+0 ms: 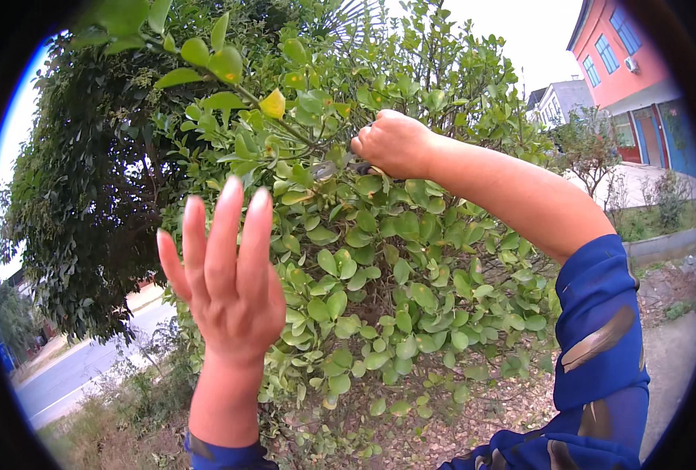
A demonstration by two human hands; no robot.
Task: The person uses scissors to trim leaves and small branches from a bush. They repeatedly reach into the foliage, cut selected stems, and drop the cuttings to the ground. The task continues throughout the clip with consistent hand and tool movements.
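Note:
A round-leaved green shrub fills the middle of the view. My right hand is closed around dark handles at its upper part; the tool looks like pruning shears, with a blurred metal blade pointing left among the leaves. Much of the tool is hidden by my fist and the foliage. My left hand is raised in front of the shrub's left side, its fingers apart and nothing in it. Above the blade, a leafy branch with a yellow leaf reaches to the upper left.
A darker tree stands on the left, beside a paved road. Dry leaves cover ground beneath the shrub. On the right are a low kerb, a small bush and a pink building.

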